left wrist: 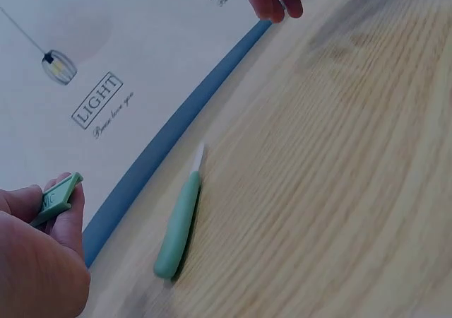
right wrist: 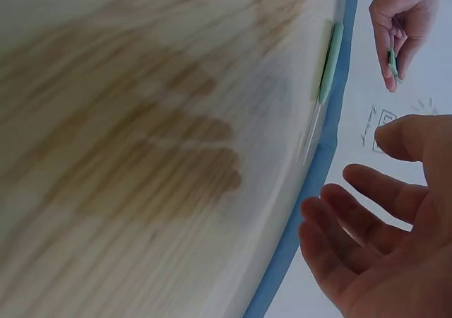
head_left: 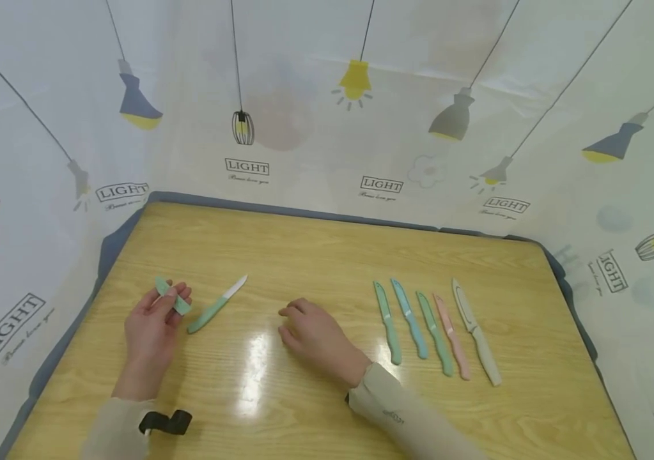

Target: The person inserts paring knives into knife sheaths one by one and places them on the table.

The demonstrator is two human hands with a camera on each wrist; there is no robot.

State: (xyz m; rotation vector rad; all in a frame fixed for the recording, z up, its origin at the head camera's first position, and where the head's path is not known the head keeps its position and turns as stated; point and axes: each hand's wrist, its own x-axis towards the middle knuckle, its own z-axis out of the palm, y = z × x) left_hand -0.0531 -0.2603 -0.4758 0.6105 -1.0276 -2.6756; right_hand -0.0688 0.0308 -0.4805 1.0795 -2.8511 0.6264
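Observation:
My left hand [head_left: 153, 329] pinches a light green knife sheath [left wrist: 60, 199] between thumb and fingers, raised over the left side of the table. Just right of that hand, a paring knife [head_left: 209, 315] with a green handle and bare white blade lies on the wood, its tip pointing away and to the right. In the left wrist view the same knife's handle [left wrist: 179, 226] shows whole. Over the middle of the table, my right hand [head_left: 319, 335] holds nothing. Its fingers [right wrist: 360, 215] are loosely bent and spread apart in the right wrist view.
On the right lies a row of sheathed knives: a green one [head_left: 387, 324], a blue one [head_left: 410, 318], another green one [head_left: 435, 335], a pink one [head_left: 452, 338] and a larger beige one [head_left: 483, 351]. A lamp-printed white curtain [head_left: 303, 140] surrounds the wooden table [head_left: 303, 255].

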